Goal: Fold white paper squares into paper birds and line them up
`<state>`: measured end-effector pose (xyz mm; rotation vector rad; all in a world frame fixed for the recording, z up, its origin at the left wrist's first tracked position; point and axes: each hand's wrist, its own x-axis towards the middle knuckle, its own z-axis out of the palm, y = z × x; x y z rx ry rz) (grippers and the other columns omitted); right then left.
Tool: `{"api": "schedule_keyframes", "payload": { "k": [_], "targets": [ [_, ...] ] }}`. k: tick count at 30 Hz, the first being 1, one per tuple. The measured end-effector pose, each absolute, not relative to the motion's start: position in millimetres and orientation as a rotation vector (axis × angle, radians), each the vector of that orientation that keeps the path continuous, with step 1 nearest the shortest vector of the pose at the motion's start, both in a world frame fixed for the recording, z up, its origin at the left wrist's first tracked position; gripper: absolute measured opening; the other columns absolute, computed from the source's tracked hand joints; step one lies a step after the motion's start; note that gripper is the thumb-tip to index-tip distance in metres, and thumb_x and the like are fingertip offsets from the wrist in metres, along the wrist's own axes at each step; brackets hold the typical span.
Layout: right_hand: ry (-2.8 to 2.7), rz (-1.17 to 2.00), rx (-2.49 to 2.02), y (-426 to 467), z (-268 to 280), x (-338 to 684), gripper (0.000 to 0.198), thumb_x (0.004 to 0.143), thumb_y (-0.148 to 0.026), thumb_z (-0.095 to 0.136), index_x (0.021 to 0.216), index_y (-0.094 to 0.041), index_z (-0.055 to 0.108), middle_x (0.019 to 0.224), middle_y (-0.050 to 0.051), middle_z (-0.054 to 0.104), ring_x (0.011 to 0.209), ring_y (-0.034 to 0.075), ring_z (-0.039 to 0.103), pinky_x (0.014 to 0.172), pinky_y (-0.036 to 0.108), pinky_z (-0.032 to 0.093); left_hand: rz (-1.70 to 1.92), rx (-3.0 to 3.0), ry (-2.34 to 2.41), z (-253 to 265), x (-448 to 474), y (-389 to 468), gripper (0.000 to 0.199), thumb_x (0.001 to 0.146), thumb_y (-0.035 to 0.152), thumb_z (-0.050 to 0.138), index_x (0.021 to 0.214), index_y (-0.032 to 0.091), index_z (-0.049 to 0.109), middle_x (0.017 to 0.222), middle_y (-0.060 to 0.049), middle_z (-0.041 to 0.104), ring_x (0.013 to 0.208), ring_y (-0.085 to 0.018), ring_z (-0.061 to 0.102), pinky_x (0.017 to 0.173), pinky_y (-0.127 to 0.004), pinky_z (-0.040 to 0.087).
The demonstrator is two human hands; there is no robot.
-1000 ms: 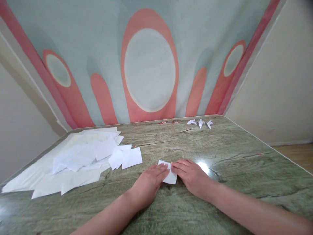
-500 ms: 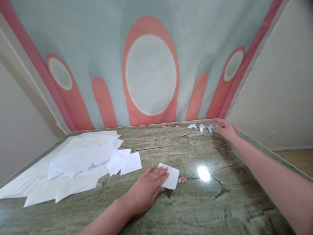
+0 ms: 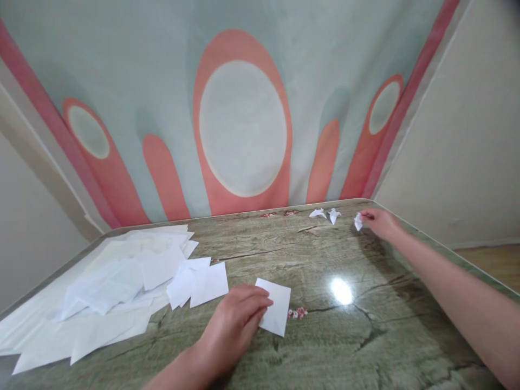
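Note:
In the middle of the table, a white paper square [image 3: 277, 307] lies with my left hand [image 3: 239, 319] at its left edge. The fingers are bent together and pinch that edge. Far to the right, my right hand [image 3: 379, 223] is closed on a small folded paper crane [image 3: 358, 221], held by the fingertips just over the table. Two more white folded paper cranes, one on the left [image 3: 317, 213] and one nearer the hand [image 3: 334, 216], stand along the back edge.
Loose white squares [image 3: 209, 284] lie left of my left hand, beside a wide heap of white paper sheets [image 3: 109, 330]. The wood-patterned table [image 3: 325, 352] meets a patterned backdrop [image 3: 244, 124] behind. A bright light reflection [image 3: 341, 291] shows on the tabletop.
My right hand has taken hold of the rightmost paper crane and drawn it away from the other two. My left hand's fingers, spread flat on the paper square before, have bent onto its left edge.

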<state>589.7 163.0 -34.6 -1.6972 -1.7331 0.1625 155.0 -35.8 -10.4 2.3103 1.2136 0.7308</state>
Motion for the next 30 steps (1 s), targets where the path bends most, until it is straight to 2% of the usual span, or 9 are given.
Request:
{"api": "schedule_keyframes", "payload": {
  "k": [2,4,8,11,15,18,21,25,30],
  "targets": [
    [-1.874,0.278,-1.626,135,-16,573,0.025,0.088,-0.039,0.055,0.084,-0.018,0.068,0.08,0.004,0.069,0.074,0.019,0.063,0.069,0.031,0.049,0.7,1.918,1.232,1,174,-27,0.02,0.09,0.03,0.053,0.098,0.021,0.069,0.099,-0.007,0.072,0.093,-0.021,0.067,0.085,-0.035,0.052],
    [-1.994,0.381,-1.526,103,4,543,0.024,0.086,-0.043,0.055,0.087,-0.022,0.068,0.082,0.0,0.07,0.075,0.018,0.063,0.068,0.028,0.048,0.652,1.466,1.122,11,196,-17,0.029,0.085,0.035,0.061,0.107,0.017,0.065,0.097,-0.01,0.072,0.083,-0.021,0.07,0.072,-0.032,0.054],
    [-2.224,0.486,-1.22,46,33,472,0.019,0.088,-0.038,0.053,0.086,-0.024,0.067,0.086,0.001,0.067,0.08,0.018,0.061,0.072,0.029,0.045,0.673,0.958,0.838,15,230,-4,0.042,0.076,0.036,0.073,0.107,0.01,0.061,0.105,-0.018,0.069,0.087,-0.021,0.07,0.076,-0.034,0.054],
    [-2.293,0.5,-1.045,22,38,433,0.016,0.089,-0.027,0.052,0.083,-0.024,0.066,0.086,0.002,0.065,0.082,0.018,0.06,0.072,0.03,0.045,0.717,0.908,0.801,8,236,-6,0.041,0.07,0.034,0.078,0.099,0.01,0.063,0.092,-0.013,0.071,0.079,-0.019,0.07,0.074,-0.032,0.054],
    [-2.303,0.573,-0.942,13,26,406,0.017,0.091,-0.022,0.05,0.085,-0.024,0.066,0.087,0.002,0.063,0.084,0.017,0.06,0.075,0.03,0.046,0.895,0.881,0.899,-3,227,-12,0.042,0.061,0.033,0.084,0.089,0.01,0.063,0.074,-0.005,0.07,0.062,-0.014,0.066,0.067,-0.028,0.054],
    [-2.175,0.606,-0.983,13,12,398,0.012,0.089,-0.027,0.053,0.094,-0.025,0.064,0.09,0.003,0.063,0.085,0.018,0.06,0.076,0.032,0.048,0.987,0.816,0.899,-6,220,-12,0.042,0.055,0.029,0.086,0.084,0.01,0.063,0.071,-0.002,0.068,0.06,-0.012,0.064,0.067,-0.028,0.054],
    [-1.922,0.719,-1.157,12,-1,399,0.028,0.083,-0.037,0.061,0.108,-0.025,0.058,0.094,0.004,0.065,0.082,0.02,0.062,0.072,0.034,0.051,1.053,0.747,0.889,-5,217,-11,0.038,0.057,0.026,0.085,0.082,0.01,0.061,0.071,-0.003,0.068,0.061,-0.012,0.064,0.068,-0.027,0.053],
    [-1.86,1.132,-1.206,9,-13,403,0.024,0.084,-0.044,0.059,0.095,-0.023,0.063,0.087,0.002,0.069,0.078,0.019,0.063,0.069,0.032,0.05,1.089,0.695,0.897,-7,222,-12,0.037,0.057,0.024,0.084,0.082,0.011,0.059,0.07,-0.002,0.068,0.059,-0.011,0.063,0.065,-0.026,0.053],
    [-1.727,1.378,-1.186,3,-16,398,0.023,0.084,-0.043,0.059,0.086,-0.02,0.063,0.073,0.0,0.067,0.067,0.017,0.062,0.063,0.029,0.049,1.073,0.742,0.88,-10,230,-18,0.036,0.061,0.025,0.08,0.082,0.014,0.053,0.067,-0.003,0.069,0.058,-0.017,0.068,0.061,-0.028,0.054]
  ]
}}
